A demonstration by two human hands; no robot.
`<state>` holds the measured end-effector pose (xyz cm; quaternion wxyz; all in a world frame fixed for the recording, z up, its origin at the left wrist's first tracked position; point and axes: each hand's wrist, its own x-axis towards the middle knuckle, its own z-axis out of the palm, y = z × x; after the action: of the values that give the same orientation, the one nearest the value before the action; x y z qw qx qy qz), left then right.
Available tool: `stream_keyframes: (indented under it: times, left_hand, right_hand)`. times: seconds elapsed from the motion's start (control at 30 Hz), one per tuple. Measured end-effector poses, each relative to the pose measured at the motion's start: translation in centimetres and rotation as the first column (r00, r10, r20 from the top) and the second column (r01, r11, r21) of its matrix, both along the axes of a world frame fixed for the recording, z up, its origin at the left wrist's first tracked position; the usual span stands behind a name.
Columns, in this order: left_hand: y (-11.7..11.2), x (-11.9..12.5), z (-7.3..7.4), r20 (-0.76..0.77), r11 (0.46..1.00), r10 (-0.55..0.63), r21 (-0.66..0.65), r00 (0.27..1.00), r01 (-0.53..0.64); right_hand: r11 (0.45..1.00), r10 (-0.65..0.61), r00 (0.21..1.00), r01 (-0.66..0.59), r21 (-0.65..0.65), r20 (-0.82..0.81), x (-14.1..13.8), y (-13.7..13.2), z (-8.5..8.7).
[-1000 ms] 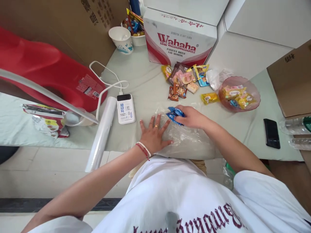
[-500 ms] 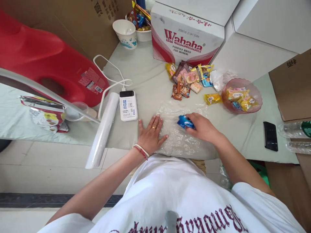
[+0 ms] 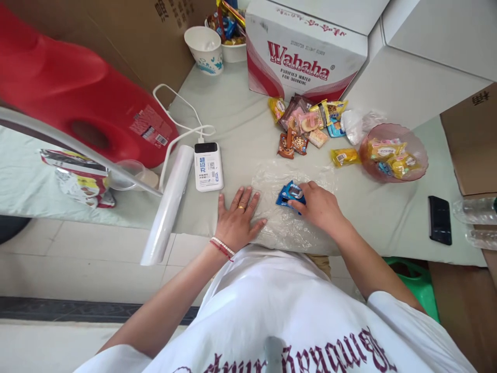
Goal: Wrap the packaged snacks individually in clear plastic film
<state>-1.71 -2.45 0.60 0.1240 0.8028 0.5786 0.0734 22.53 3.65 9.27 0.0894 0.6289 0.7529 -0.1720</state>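
Observation:
My left hand (image 3: 237,220) lies flat with spread fingers on the near left edge of a clear plastic sheet (image 3: 287,228) spread on the table. My right hand (image 3: 319,206) rests on the sheet, its fingers closed on a small blue snack packet (image 3: 289,193) at the sheet's middle. Beyond the sheet lies a pile of wrapped snacks (image 3: 305,124), with a yellow packet (image 3: 345,156) apart from it. A pink bowl (image 3: 417,166) holding more wrapped snacks stands to the right.
A roll of clear film (image 3: 169,204) and a white power bank (image 3: 208,166) with a cable lie left of my hand. A Wahaha carton (image 3: 303,52), a paper cup (image 3: 204,49), a red plastic thing (image 3: 77,103), a black phone (image 3: 440,219) and bottles (image 3: 476,220) surround the area.
My right hand shifted the blue packet right, then back left to the sheet's middle. My left hand stayed flat on the sheet's edge. The view moved slightly.

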Motion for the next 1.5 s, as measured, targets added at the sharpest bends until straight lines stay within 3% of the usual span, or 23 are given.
stream_keyframes:
  times: [0.1, 0.27, 0.43, 0.5, 0.6, 0.67, 0.77, 0.9, 1.0, 1.13, 1.23, 1.33, 1.43, 1.5]
  left_hand:
    - [0.0, -0.1, -0.1, 0.007, 1.0, 0.001, 0.008, 1.0, -0.001]
    - [0.0, 0.0, -0.5, 0.034, 1.0, 0.001, 0.03, 0.999, -0.002]
    - [-0.7, -0.9, -0.6, 0.122, 0.969, -0.016, 0.247, 0.992, -0.015]
    - [-1.3, -1.8, -0.4, 0.166, 0.937, -0.192, 0.324, 0.967, 0.13]
    - [-2.0, -3.5, -0.2, 0.212, 0.861, -0.477, 0.305, 0.853, 0.406]
    - [-2.1, -4.4, -0.3, 0.228, 0.843, -0.53, 0.244, 0.817, 0.479]
    - [-1.7, -5.4, -0.6, 0.281, 0.862, -0.508, 0.156, 0.814, 0.483]
    - [0.1, -5.7, 0.0, 0.446, 0.898, -0.413, 0.056, 0.794, 0.436]
    - [1.8, -5.3, 1.1, 0.51, 0.936, -0.272, -0.057, 0.816, 0.347]
    - [4.0, -4.1, 2.1, 0.433, 0.981, -0.035, -0.158, 0.901, 0.114]
    - [5.6, -2.7, 1.8, 0.354, 0.993, 0.074, -0.114, 0.932, -0.035]
    - [7.0, -1.1, 0.8, 0.31, 0.984, 0.177, -0.059, 0.934, -0.166]
    - [7.7, -0.1, 0.0, 0.318, 0.958, 0.271, 0.0, 0.909, -0.286]
    - [7.4, 0.1, 0.1, 0.372, 0.932, 0.298, 0.084, 0.879, -0.352]
  right_hand:
    - [0.996, 0.08, 0.996, -0.078, -0.04, 0.047, -0.9, -0.4, -0.3]
    - [0.992, 0.125, 0.992, -0.125, -0.014, 0.024, 0.0, -0.6, -0.8]
    - [0.979, 0.198, 0.977, -0.202, -0.041, -0.079, 1.4, -0.9, -1.4]
    - [0.982, 0.187, 0.966, -0.189, 0.001, -0.177, 2.7, -1.8, -1.6]
    - [0.972, 0.228, 0.906, -0.192, 0.133, -0.357, 5.8, -4.4, -2.1]
    - [0.948, 0.316, 0.849, -0.263, 0.179, -0.424, 8.0, -6.7, -2.9]
    - [0.93, 0.365, 0.819, -0.299, 0.214, -0.442, 10.2, -9.7, -5.0]
    - [0.948, 0.31, 0.767, -0.201, 0.248, -0.561, 10.9, -10.5, -6.5]
    - [0.965, 0.262, 0.727, -0.182, 0.19, -0.634, 10.9, -8.5, -5.2]
    - [0.989, 0.136, 0.761, -0.07, 0.128, -0.634, 11.2, -4.7, -2.9]
    - [0.996, 0.019, 0.827, 0.033, 0.082, -0.562, 11.4, -2.0, -2.7]
    - [0.999, -0.024, 0.928, 0.036, 0.025, -0.371, 11.1, 0.4, -3.1]
    - [0.99, 0.002, 0.988, 0.019, 0.138, -0.155, 9.8, 2.6, -2.5]
    - [0.971, 0.038, 0.991, -0.005, 0.24, -0.132, 8.3, 4.2, -1.8]
